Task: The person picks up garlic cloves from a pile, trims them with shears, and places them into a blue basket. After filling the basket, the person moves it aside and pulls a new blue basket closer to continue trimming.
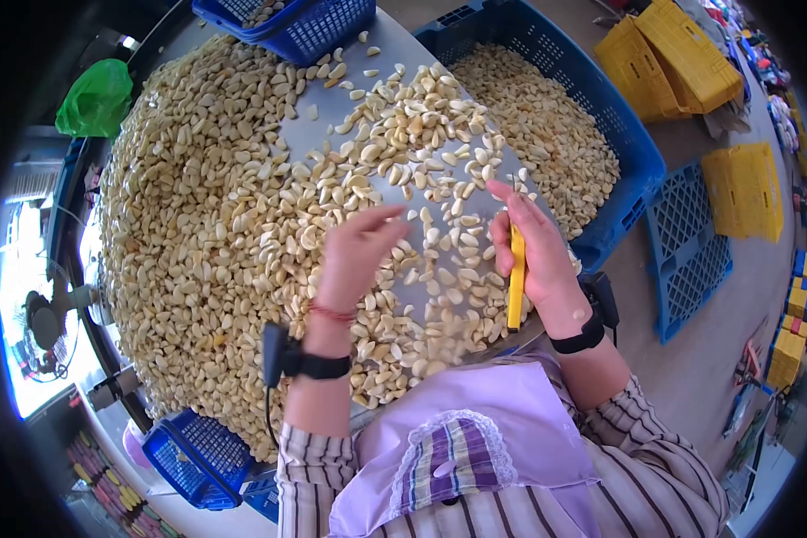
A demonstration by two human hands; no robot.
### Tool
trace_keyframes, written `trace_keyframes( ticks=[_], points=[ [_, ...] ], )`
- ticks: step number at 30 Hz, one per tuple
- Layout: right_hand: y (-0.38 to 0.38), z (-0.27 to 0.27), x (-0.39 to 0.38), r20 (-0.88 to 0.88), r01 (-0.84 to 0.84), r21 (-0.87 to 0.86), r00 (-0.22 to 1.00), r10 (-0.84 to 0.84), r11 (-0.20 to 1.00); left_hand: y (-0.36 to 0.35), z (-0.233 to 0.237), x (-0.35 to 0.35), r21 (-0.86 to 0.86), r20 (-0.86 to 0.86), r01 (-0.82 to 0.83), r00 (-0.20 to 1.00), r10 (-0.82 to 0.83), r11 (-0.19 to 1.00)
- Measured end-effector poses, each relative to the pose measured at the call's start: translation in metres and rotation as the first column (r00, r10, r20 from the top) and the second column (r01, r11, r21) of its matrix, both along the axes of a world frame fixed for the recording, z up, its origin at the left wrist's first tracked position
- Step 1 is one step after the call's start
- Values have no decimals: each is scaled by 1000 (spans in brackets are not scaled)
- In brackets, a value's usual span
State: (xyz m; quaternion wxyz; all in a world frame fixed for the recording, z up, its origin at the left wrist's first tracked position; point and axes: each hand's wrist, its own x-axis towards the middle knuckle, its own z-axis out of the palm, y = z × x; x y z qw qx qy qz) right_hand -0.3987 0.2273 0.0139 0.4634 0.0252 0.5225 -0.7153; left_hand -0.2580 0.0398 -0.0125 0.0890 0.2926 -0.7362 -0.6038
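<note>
A large heap of pale, curved cashew-like nuts [206, 215] covers much of the metal table [318, 121]. Above the right edge of the heap is my left hand [363, 247], its fingers bent and pointing right; what lies between the fingertips, if anything, is too small to tell. My right hand [538, 242] holds a yellow-handled tool [516, 278] between thumb and palm, near the table's right edge. A thin dark tip shows at the tool's upper end. Scattered nuts lie on the metal between my two hands.
A big blue crate [632, 179] of nuts stands right of the table. Blue baskets sit at the table's top [332, 31] and lower left [193, 457]. Yellow crates [690, 54] and a blue pallet [686, 242] are farther right. A green bag [96, 97] hangs at upper left.
</note>
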Motion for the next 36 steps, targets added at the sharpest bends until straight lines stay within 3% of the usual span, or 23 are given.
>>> trace_keyframes(
  ticks=[3, 6, 7, 8, 9, 11, 12, 14, 16, 17, 18, 19, 21, 22, 24, 25, 26, 27, 29, 33, 34, 35, 36],
  points=[
    [-3, 10, -5, -53, -8, 11, 999, 9, 1000, 14, -27, -7, -213, 66, 111, 993, -99, 971],
    [3, 20, -16, -117, 45, 7, 992, -44, 999, 24, -50, -19, -494, 211, 317, 947, -242, 809],
    [7, 23, -19, -117, 54, 14, 992, -52, 998, 20, -42, -17, -489, 210, 325, 945, -252, 810],
    [11, 24, -23, -133, 95, 24, 987, -91, 995, 5, -24, -9, 80, 57, 205, 976, -210, 976],
    [15, 24, -26, -145, 132, 35, 981, -126, 991, -9, -14, 0, 637, -32, 83, 996, -81, 767],
    [24, 16, -33, -135, 154, 26, 980, -149, 988, -30, -13, 18, 787, -513, 400, 847, 138, 470],
    [27, 14, -34, -116, 174, 24, 979, -171, 984, -29, -7, 19, 790, -508, 396, 850, 137, 468],
    [30, 11, -36, -104, 190, 40, 977, -185, 981, -20, 10, 20, 639, -220, -19, 953, 206, 769],
    [27, 7, -33, -90, 181, 42, 980, -177, 983, -4, 14, 3, 292, -3, 29, 1000, -30, 956],
    [24, 5, -32, -78, 182, 41, 981, -179, 982, 7, -4, -9, -143, -229, 214, 943, -243, 966],
    [21, 7, -30, -77, 175, 40, 982, -172, 984, 17, -2, -18, -320, -110, 354, 907, -406, 879],
    [17, 12, -27, -70, 160, 23, 985, -158, 987, 27, -9, -28, -556, 98, 472, 855, -510, 684],
    [11, 18, -24, -66, 143, 4, 988, -142, 990, 39, -23, -43, -618, 341, 630, 753, -563, 470],
    [10, 21, -23, -93, 131, 3, 987, -130, 991, 36, -34, -46, -621, 340, 629, 754, -563, 468],
    [11, 23, -24, -121, 130, 4, 984, -128, 992, 28, -53, -47, -638, -81, 356, 850, -520, 682],
    [13, 23, -24, -133, 117, 8, 984, -115, 993, 23, -34, -44, -638, -80, 361, 848, -524, 681],
    [13, 23, -24, -143, 101, 11, 985, -99, 995, 14, -12, -37, -81, -82, 340, 935, -346, 937],
    [14, 22, -25, -139, 104, 9, 985, -102, 994, 4, 3, -28, 494, 34, 147, 982, -188, 857],
    [19, 17, -25, -95, 142, 1, 985, -142, 990, -22, 1, 3, 642, -353, 321, 930, -103, 697],
    [20, 4, -24, -82, 129, 12, 988, -128, 992, -23, 21, 41, 660, -319, 264, 946, -56, 703],
    [18, 2, -22, -65, 114, 19, 992, -113, 993, -6, 19, 40, 270, -225, 213, 962, -154, 939],
    [16, 2, -21, -48, 100, 27, 994, -98, 995, 7, 15, 39, -185, -94, 177, 976, -197, 967],
    [13, 2, -19, -48, 93, 27, 995, -92, 995, 13, 6, 44, -393, 41, 287, 955, -294, 874]
  ],
)
